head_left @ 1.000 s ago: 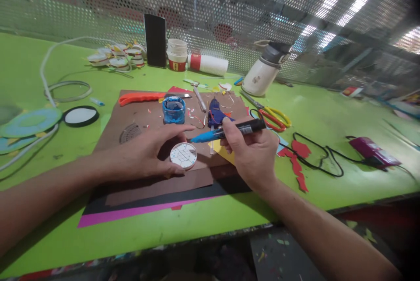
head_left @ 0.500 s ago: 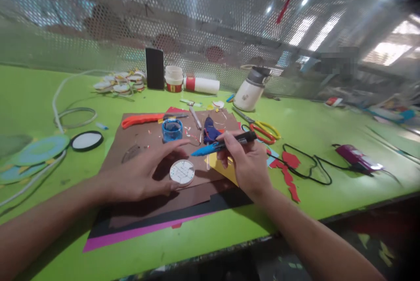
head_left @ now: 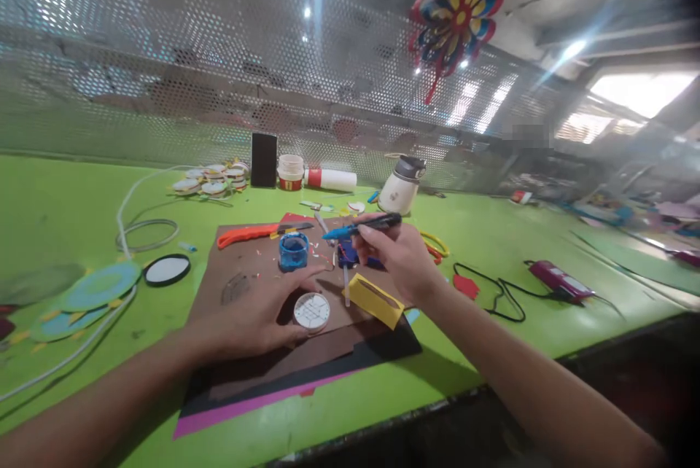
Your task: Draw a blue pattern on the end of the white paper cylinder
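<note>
My left hand [head_left: 257,318] is curved round a small white disc [head_left: 311,312] with dark line markings. Its thumb lies at the disc's near edge, and the fingers are spread apart from the thumb. In my right hand [head_left: 402,256] is a blue and black marker pen [head_left: 364,226], held in the air with its blue end pointing left. Below the hands is a brown sheet [head_left: 257,351]. A small blue tub [head_left: 294,251] stands just beyond my left hand. Beneath my right hand is a yellow paper piece [head_left: 375,300].
An orange-handled cutter [head_left: 249,235] lies at the sheet's far edge. Beyond are a black upright slab [head_left: 264,160], a white and red cup [head_left: 290,172] and a white-grey jug [head_left: 402,184]. To the right sits a purple device [head_left: 561,282] with a black cable; at left, a black-rimmed disc [head_left: 167,270].
The view has tilted up, bringing more of the hanging flower ornament into sight. My right hand with the marker pen has moved farther from me over the sheet, uncovering more yellow paper.
</note>
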Demonstrator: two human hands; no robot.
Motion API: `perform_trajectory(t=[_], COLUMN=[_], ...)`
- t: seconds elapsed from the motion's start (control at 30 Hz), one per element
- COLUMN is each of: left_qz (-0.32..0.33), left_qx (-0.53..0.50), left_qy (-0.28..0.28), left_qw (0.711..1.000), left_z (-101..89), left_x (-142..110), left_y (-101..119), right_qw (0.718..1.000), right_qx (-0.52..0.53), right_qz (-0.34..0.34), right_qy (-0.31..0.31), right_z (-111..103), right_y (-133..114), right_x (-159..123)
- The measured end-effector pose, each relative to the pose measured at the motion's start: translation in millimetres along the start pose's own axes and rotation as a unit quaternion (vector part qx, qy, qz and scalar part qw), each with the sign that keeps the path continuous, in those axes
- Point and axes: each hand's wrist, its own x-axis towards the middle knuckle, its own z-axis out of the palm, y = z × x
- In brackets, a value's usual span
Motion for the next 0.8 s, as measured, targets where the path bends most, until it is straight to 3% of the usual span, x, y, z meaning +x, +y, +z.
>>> perform_trajectory(t=[0.2,0.4,0.57,0.8], left_qz=[0.008,0.012,-0.010,-0.021], left_qx=[-0.002,-0.001,0.000,-0.001], left_qy=[-0.011,-0.006,-0.006,-0.011], left_qw=[1.000,1.000,1.000,1.000], left_z=[1.7,4.7,5.1,6.3], left_x=[4.6,6.1,6.1,6.3], left_y=[-0.5,5.9,4.2,0.3], right_qw=[0.988,0.962,0.946,0.945], right_qx=[-0.146,-0.256,-0.299,-0.302], right_qz=[0.005,-0.004,-0.004,-0.008], right_qy=[-0.057,-0.099,-0.125,-0.121], right_z=[36.2,66.2,68.1,61.9], right_y=[5.4,21.5,27.8,28.6], right_x=[44.5,56.8,61.5,63.9])
